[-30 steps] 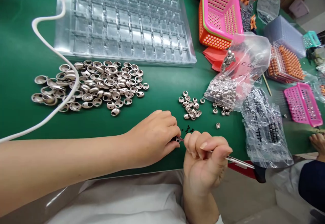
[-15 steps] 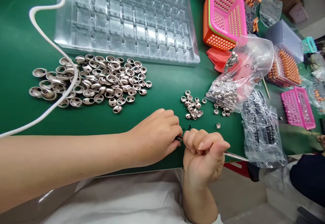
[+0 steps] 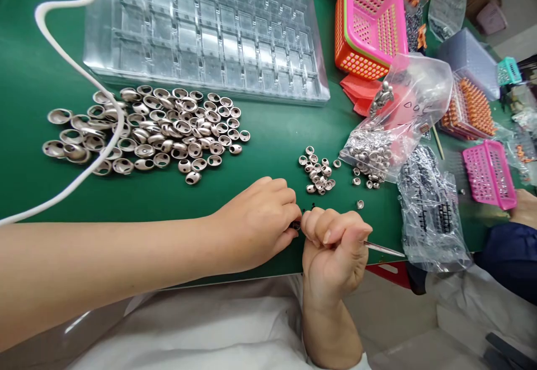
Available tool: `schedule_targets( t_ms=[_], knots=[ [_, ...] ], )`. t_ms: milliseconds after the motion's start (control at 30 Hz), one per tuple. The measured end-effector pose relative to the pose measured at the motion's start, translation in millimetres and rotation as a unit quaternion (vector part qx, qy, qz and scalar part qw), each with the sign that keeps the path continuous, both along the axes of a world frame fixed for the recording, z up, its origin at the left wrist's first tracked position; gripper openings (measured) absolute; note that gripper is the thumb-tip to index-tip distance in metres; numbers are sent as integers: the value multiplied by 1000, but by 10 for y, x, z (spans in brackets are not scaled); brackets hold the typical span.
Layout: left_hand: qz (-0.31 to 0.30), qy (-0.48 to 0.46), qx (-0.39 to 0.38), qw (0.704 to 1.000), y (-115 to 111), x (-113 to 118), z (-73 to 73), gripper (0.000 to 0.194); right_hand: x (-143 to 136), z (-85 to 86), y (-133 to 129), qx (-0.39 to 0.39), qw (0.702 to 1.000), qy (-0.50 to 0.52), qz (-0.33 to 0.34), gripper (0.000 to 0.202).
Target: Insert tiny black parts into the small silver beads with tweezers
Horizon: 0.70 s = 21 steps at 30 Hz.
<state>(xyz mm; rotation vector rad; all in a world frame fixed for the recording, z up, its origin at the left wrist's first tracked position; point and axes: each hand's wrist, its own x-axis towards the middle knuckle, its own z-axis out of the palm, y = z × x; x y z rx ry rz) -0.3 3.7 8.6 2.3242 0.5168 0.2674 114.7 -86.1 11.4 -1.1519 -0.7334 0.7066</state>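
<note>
Near the table's front edge, my left hand [image 3: 255, 224] pinches a small dark and metallic piece [image 3: 295, 225], mostly hidden by the fingertips. My right hand [image 3: 335, 247] is wrapped round a thin metal tool [image 3: 384, 248], whose shaft sticks out to the right; its other end meets the small piece between the hands. A few tiny black bits [image 3: 312, 206] lie just beyond the fingers. Behind them is a small group of silver rings [image 3: 318, 171]. A large heap of bigger silver rings [image 3: 168, 129] spreads at the left.
A clear compartment tray [image 3: 210, 34] lies at the back, and a white cable [image 3: 62, 51] crosses the left heap. Stacked baskets [image 3: 369, 23], a plastic bag of metal parts [image 3: 373, 141] and a wrapped black bundle [image 3: 432, 213] stand right. Another person's sleeve [image 3: 509, 258] shows at far right.
The tool's exposed shaft has shifted slightly left with my right hand. The other person's arm has come further into view by the small pink basket. The whole view has shifted slightly.
</note>
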Motion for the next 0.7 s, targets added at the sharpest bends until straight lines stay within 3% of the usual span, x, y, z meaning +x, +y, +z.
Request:
schedule_targets(
  t_ms=[500,700],
  knots=[
    [-5,2,-6,1000,-9,4,13,15,24,0,-4,24,999,19,32,52],
    [-1,-3,-14,1000,-1,-9,18,12,55,30,-17,43,999,-12,8,53]
  ],
)
